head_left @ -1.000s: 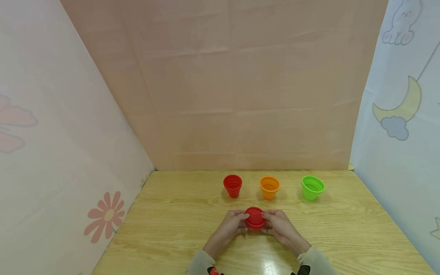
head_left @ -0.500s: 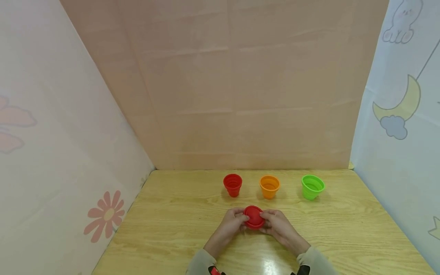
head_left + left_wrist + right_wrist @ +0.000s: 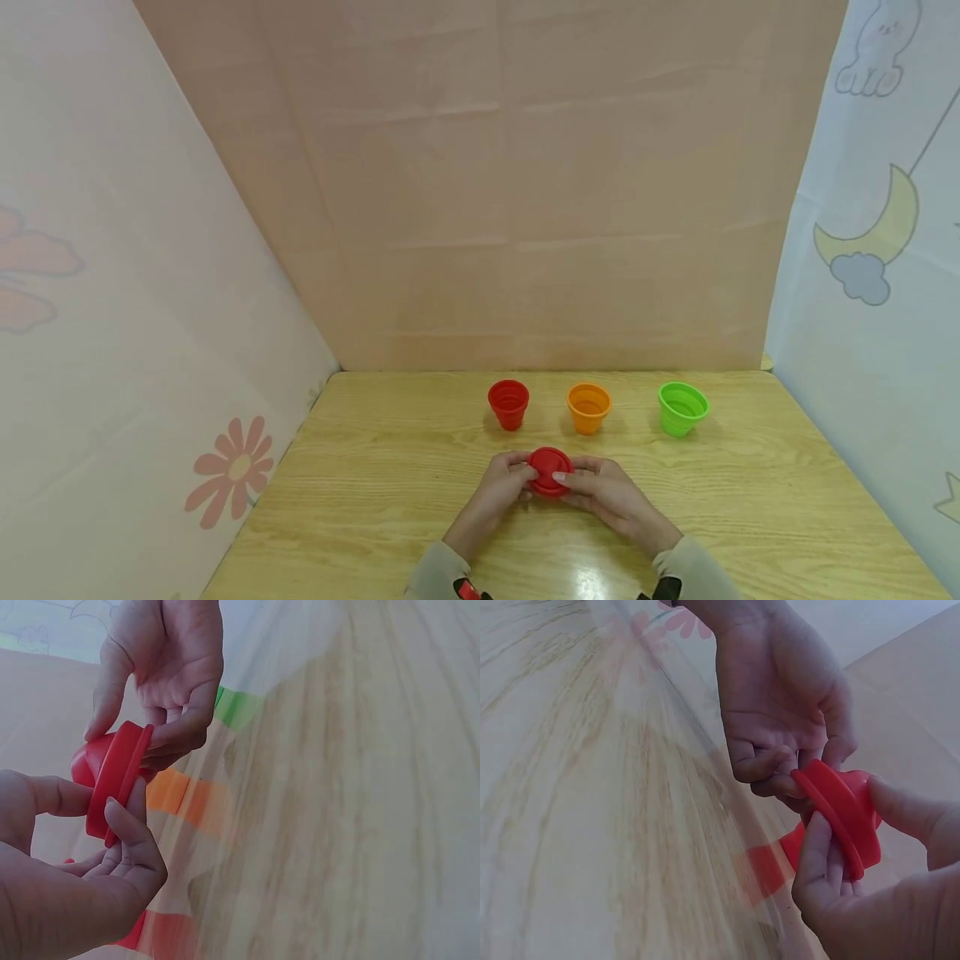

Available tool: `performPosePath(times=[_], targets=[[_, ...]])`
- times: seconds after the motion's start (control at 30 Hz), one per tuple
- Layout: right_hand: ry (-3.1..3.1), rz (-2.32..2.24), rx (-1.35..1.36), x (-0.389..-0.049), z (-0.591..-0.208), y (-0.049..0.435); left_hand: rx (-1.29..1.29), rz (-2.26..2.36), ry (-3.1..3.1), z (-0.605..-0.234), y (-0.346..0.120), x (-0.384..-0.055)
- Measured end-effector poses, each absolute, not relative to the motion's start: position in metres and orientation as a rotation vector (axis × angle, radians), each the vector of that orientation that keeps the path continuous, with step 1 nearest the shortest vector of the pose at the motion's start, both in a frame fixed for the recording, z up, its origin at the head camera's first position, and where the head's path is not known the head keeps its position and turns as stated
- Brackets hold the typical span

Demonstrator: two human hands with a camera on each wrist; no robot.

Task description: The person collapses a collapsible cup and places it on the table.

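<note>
Between my two hands is a red collapsible silicone cup (image 3: 548,461), folded down into a short disc. My left hand (image 3: 498,492) grips its left side, thumb on the face and fingers curled behind the rim. On the opposite side my right hand (image 3: 613,497) pinches it, the thumb pressing onto the face toward the middle. The left wrist view shows the disc (image 3: 120,776) edge-on, a rounded part bulging from the thumb side. In the right wrist view the ringed rim of the folded cup (image 3: 831,796) faces the fingers, which partly hide it.
Behind the hands, a red cup (image 3: 509,406), an orange cup (image 3: 588,410) and a green cup (image 3: 682,410) stand expanded in a row on the wooden table (image 3: 375,475). A beige panel (image 3: 510,208) rises at the back, with printed white sheets on both sides.
The folded red cup has shifted slightly left and away from me. My right thumb has slid inward over its face, where the raised middle now looks flatter and creased.
</note>
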State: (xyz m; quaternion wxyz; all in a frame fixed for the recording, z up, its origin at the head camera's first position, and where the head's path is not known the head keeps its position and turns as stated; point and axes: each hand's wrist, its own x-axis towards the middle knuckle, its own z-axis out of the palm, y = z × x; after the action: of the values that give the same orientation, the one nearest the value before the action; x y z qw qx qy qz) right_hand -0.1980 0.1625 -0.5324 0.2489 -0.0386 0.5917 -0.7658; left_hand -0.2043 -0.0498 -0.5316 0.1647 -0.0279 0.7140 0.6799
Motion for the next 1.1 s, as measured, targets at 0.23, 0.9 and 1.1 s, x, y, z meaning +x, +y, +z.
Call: performPosePath(times=[0.23, 0.9, 1.1], targets=[[1.645, -2.093, -0.067, -0.200, -0.533, 0.160, -0.100, 1.910, 2.066, -0.532, -0.049, -0.204], [1.632, -2.099, -0.099, -0.198, -0.530, 0.164, 0.113, 1.922, 1.922, -0.526, -0.058, -0.203], [1.637, -2.097, -0.081, -0.197, -0.529, 0.163, 0.121, 1.901, 2.007, -0.527, -0.057, -0.204]])
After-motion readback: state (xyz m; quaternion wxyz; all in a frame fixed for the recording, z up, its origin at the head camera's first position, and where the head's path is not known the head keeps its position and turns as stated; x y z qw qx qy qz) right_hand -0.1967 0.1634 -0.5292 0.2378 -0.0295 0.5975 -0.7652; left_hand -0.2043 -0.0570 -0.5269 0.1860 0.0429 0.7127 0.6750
